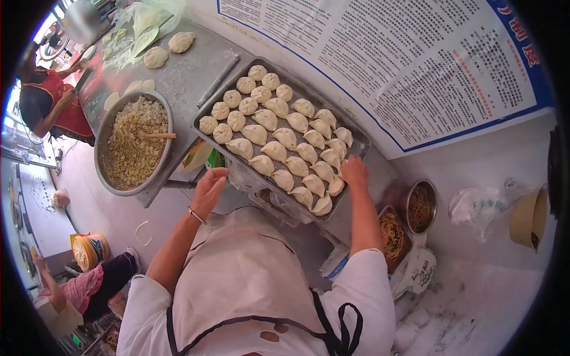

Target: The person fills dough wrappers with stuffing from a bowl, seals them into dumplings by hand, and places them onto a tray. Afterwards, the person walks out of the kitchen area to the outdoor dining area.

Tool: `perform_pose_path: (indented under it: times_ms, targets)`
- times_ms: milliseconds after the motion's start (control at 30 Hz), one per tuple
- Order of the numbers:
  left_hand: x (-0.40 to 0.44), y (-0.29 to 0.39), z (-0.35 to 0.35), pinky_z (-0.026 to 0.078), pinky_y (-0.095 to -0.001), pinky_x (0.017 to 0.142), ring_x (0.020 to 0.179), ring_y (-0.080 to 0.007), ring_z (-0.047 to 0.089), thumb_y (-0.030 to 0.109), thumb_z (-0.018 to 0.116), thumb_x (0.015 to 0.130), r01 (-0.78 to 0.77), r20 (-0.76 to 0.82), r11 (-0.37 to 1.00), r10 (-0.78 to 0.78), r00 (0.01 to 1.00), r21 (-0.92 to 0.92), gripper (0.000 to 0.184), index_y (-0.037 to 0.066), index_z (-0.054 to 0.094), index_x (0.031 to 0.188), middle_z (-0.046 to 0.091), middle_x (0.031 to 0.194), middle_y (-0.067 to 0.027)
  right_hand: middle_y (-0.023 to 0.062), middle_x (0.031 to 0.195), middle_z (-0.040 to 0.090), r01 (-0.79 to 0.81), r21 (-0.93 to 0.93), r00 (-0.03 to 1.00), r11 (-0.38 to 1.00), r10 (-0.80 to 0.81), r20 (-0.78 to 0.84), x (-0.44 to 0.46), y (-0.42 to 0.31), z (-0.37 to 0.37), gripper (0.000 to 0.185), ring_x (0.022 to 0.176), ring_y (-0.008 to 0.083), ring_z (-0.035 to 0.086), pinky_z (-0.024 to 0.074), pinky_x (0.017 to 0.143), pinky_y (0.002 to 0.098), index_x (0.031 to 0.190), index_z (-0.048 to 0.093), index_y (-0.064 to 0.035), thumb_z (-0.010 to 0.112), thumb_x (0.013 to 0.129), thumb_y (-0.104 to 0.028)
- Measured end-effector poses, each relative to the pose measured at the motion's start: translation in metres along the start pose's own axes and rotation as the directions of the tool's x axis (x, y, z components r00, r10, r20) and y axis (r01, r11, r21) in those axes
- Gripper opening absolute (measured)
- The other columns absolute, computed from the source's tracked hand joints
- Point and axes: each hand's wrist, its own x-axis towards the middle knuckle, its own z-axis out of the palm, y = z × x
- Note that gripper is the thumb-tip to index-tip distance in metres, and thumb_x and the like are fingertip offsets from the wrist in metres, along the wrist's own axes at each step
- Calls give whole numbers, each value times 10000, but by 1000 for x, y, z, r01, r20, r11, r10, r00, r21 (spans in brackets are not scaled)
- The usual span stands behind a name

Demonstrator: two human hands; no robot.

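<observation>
From my remote seat I judge the crescent dumpling (pixel 336 186) by the tray's (pixel 298 93) right edge light, soft and easily dented, best cradled underneath; my right hand (pixel 355 172) meets it, grip unclear, while my left hand (pixel 212 184) hangs empty.

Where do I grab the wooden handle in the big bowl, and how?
Pinch the wooden handle near its free end, coming from the side facing the tray. That end sticks out at the rim of the bowl, while the other end goes down into the filling, so it's probably the cleaner, easier grip.
</observation>
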Motion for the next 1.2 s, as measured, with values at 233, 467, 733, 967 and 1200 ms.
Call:
perform_pose_path:
  times_ms: [233, 467, 733, 967, 1200]
  targets:
    - [-4, -1, -5, 474, -283, 889, 999, -128, 583, 156, 558, 993, -14, -28, 1000, 14, 1000, -9, 261, 3, 596, 1201, 639, 1080, -39, 142, 930, 652, 454, 431, 891, 780, -405, -204, 28, -6, 3, 189, 898, 325, 647, 521, 776, 436, 962, 706, -71, 702, 846, -220]
    - [-19, -7, -28, 490, -303, 899, 1010, -145, 602, 154, 578, 975, 21, -96, 999, -18, 995, 26, 255, 19, 615, 1189, 660, 1082, -60, 155, 840, 646, 607, 200, 772, 769, -512, -376, 42, -18, 35, 165, 794, 346, 622, 494, 719, 451, 795, 676, -42, 744, 794, -192]
    - [-44, -15, -95, 497, -296, 870, 967, -119, 593, 156, 578, 973, -64, -249, 985, 23, 968, -160, 250, 29, 611, 1186, 645, 1070, -41, 152, 908, 631, 551, 76, 758, 831, -460, -463, 25, -44, 8, 225, 884, 356, 597, 487, 799, 466, 923, 685, -40, 751, 760, -181]
    - [-66, -16, -205, 495, -286, 836, 963, -102, 583, 147, 546, 989, -79, -275, 956, -2, 961, -283, 250, 23, 586, 1202, 626, 1042, -35, 101, 907, 620, 486, 520, 865, 702, -300, -403, 5, -203, -32, 206, 789, 244, 598, 497, 726, 367, 999, 688, -23, 713, 819, -120]
    - [-76, -25, -283, 501, -304, 889, 1004, -130, 611, 176, 556, 996, -121, -282, 975, 65, 957, -189, 269, 16, 590, 1210, 645, 1103, -67, 58, 897, 634, 633, 655, 760, 413, -494, -423, -37, -400, -98, 164, 756, 149, 583, 477, 681, 304, 1003, 690, -13, 692, 888, -130]
